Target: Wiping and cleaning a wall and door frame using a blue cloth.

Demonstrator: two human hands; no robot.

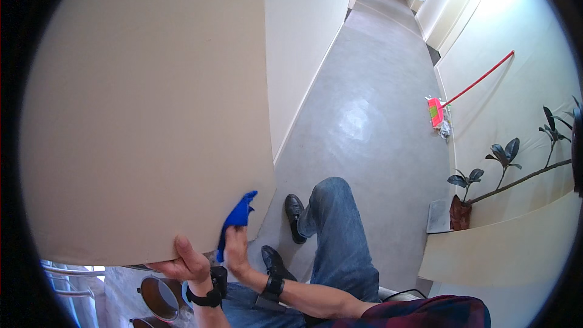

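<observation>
A large flat beige panel fills the left side of the view. My left hand grips its lower edge, the thumb on the upper face and the fingers underneath. Near the panel's lower right corner, my right hand presses a blue cloth against the surface. The cloth is bunched at the fingers, which it partly hides. Both wrists wear black bands.
Round brown containers and metal tubing are below the panel. A grey floor runs along the corridor. A red-handled broom leans at the right wall, near a potted plant.
</observation>
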